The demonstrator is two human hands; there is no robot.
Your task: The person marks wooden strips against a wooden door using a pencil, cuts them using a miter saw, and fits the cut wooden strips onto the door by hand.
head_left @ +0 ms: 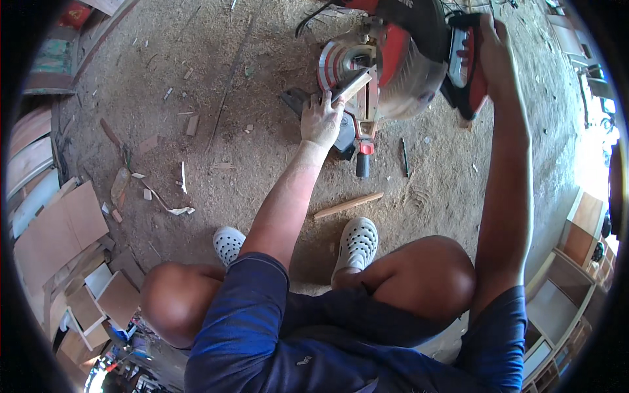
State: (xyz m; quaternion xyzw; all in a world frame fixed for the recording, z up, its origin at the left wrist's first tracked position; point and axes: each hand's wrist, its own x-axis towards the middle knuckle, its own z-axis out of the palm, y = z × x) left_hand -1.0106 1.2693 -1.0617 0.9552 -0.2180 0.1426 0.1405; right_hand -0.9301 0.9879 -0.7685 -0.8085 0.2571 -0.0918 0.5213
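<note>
A red and black mitre saw (400, 65) stands on the dusty floor, its clear guard over the blade. My left hand (321, 121) grips a short pale wooden piece (356, 85), which lies angled across the saw's base beside the fence. My right hand (491, 62), raised at the right, is closed round the saw's red and black handle (468, 92). A dark pencil-like stick (405, 157) lies right of the saw, and a loose wooden strip (347, 205) lies between the saw and my feet.
Board offcuts (62, 229) are piled at the left. Small scraps (192, 125) and sawdust are scattered over the concrete floor (249, 183). Wooden cabinet frames (560, 304) stand at the lower right. My knees and sandals frame the lower middle.
</note>
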